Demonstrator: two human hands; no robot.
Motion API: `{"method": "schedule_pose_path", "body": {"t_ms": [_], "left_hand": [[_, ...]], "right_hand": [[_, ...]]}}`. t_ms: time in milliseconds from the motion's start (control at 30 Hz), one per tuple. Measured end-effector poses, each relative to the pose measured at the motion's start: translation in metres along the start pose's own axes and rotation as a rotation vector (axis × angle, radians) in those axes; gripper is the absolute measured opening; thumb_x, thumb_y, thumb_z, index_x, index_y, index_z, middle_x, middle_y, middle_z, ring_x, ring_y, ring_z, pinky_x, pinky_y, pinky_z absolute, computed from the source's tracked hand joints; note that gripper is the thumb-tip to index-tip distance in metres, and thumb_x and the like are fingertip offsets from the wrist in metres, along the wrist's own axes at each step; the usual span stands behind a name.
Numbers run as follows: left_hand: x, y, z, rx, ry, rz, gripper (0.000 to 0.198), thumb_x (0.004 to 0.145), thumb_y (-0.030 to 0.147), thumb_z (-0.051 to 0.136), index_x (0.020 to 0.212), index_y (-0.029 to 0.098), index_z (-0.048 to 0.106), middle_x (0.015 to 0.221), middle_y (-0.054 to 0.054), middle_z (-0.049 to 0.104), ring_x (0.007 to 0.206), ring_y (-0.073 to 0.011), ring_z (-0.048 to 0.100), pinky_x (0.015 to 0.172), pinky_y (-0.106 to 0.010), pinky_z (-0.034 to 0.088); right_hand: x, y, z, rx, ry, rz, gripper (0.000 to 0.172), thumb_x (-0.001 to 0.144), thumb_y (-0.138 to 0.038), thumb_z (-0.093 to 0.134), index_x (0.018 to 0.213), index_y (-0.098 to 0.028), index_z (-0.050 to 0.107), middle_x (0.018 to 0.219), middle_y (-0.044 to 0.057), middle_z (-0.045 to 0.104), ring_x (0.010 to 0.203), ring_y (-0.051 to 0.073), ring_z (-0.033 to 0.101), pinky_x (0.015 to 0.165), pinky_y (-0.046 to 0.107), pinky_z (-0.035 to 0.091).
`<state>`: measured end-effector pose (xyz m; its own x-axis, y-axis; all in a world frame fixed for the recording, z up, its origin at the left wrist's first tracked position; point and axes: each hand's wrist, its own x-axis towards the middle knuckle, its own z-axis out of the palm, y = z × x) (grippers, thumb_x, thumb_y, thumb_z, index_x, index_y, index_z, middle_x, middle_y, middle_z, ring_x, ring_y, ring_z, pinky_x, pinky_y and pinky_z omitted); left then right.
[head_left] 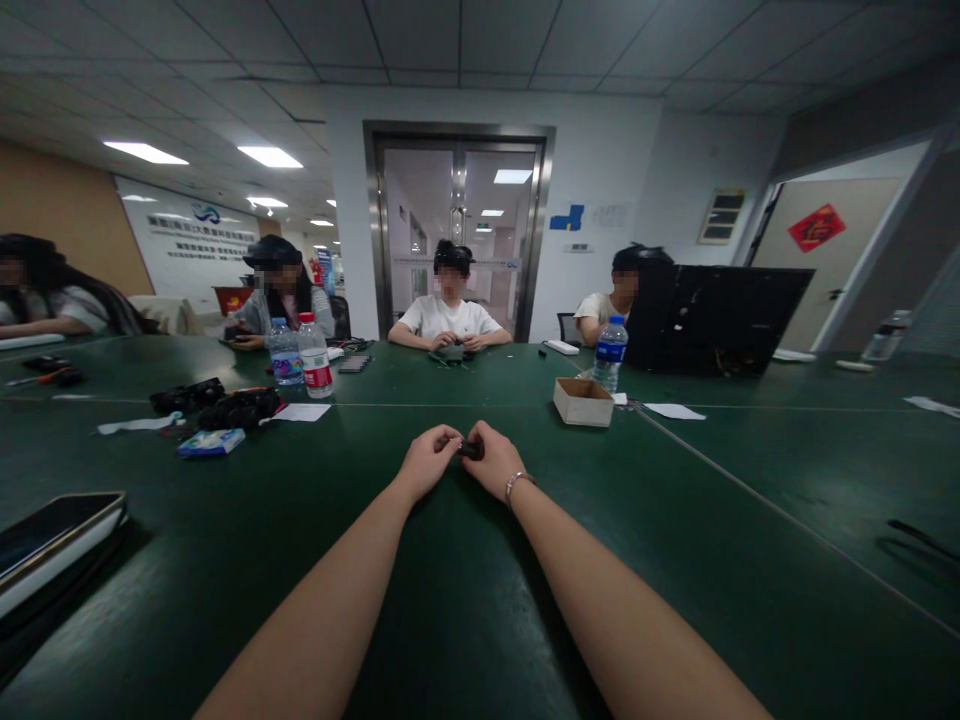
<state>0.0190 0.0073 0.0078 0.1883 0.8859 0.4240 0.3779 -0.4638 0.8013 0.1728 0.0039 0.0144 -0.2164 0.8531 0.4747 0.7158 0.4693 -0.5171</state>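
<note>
Both my forearms reach out over a dark green table (465,600). My left hand (429,459) and my right hand (491,458) meet at the middle of the table, fingers curled, and together pinch a small black object (470,450) between them. What the object is I cannot make out. A thin bracelet (516,481) circles my right wrist. A small open cardboard box (583,401) stands beyond my right hand.
Several people sit along the far side and left. Two water bottles (307,355) and a pile of black parts (225,405) lie at left, another bottle (610,353) and a black laptop (712,318) at right. A phone (52,525) lies at the near left.
</note>
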Motion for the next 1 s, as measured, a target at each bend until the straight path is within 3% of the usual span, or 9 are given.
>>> {"method": "schedule_pose_path", "body": {"t_ms": [200, 433, 533, 700, 1000], "left_hand": [[-0.002, -0.001, -0.001, 0.163, 0.039, -0.123, 0.041, 0.08, 0.052, 0.04, 0.071, 0.017, 0.058, 0.064, 0.0, 0.057, 0.061, -0.014, 0.051, 0.057, -0.024, 0.038], [0.0, -0.002, 0.001, -0.017, -0.012, -0.056, 0.025, 0.077, 0.032, 0.049, 0.099, 0.02, 0.055, 0.086, -0.002, 0.059, 0.071, -0.0132, 0.055, 0.063, -0.023, 0.043], [0.0, -0.006, 0.001, 0.017, -0.009, -0.077, 0.025, 0.08, 0.038, 0.045, 0.089, 0.019, 0.057, 0.079, -0.001, 0.058, 0.069, -0.0131, 0.054, 0.061, -0.023, 0.041], [-0.001, -0.006, 0.0, 0.188, 0.025, -0.114, 0.042, 0.08, 0.054, 0.039, 0.071, 0.017, 0.056, 0.064, 0.0, 0.055, 0.06, -0.0134, 0.049, 0.055, -0.024, 0.035], [-0.009, 0.016, -0.001, 0.518, 0.064, -0.191, 0.053, 0.084, 0.059, 0.025, 0.064, 0.02, 0.056, 0.064, -0.004, 0.057, 0.056, -0.0164, 0.051, 0.053, -0.025, 0.029]], "right_hand": [[-0.001, -0.003, -0.001, -0.041, -0.021, -0.003, 0.023, 0.066, -0.016, 0.062, 0.078, -0.022, 0.044, 0.074, -0.003, 0.052, 0.063, 0.013, 0.046, 0.054, 0.022, 0.03], [0.0, -0.002, -0.001, -0.022, -0.02, 0.013, 0.023, 0.066, -0.017, 0.063, 0.077, -0.022, 0.044, 0.073, -0.003, 0.052, 0.063, 0.013, 0.046, 0.054, 0.022, 0.03], [0.0, -0.003, -0.001, -0.028, -0.025, 0.008, 0.022, 0.066, -0.017, 0.062, 0.076, -0.021, 0.044, 0.071, -0.003, 0.051, 0.062, 0.013, 0.046, 0.054, 0.022, 0.029], [0.0, -0.004, 0.0, -0.046, -0.049, 0.005, 0.022, 0.066, -0.017, 0.063, 0.077, -0.021, 0.044, 0.073, -0.003, 0.052, 0.062, 0.012, 0.046, 0.054, 0.022, 0.03], [-0.002, -0.01, 0.002, -0.111, -0.101, -0.085, 0.024, 0.068, -0.016, 0.065, 0.082, -0.022, 0.047, 0.078, 0.0, 0.055, 0.07, 0.015, 0.05, 0.061, 0.024, 0.033]]}}
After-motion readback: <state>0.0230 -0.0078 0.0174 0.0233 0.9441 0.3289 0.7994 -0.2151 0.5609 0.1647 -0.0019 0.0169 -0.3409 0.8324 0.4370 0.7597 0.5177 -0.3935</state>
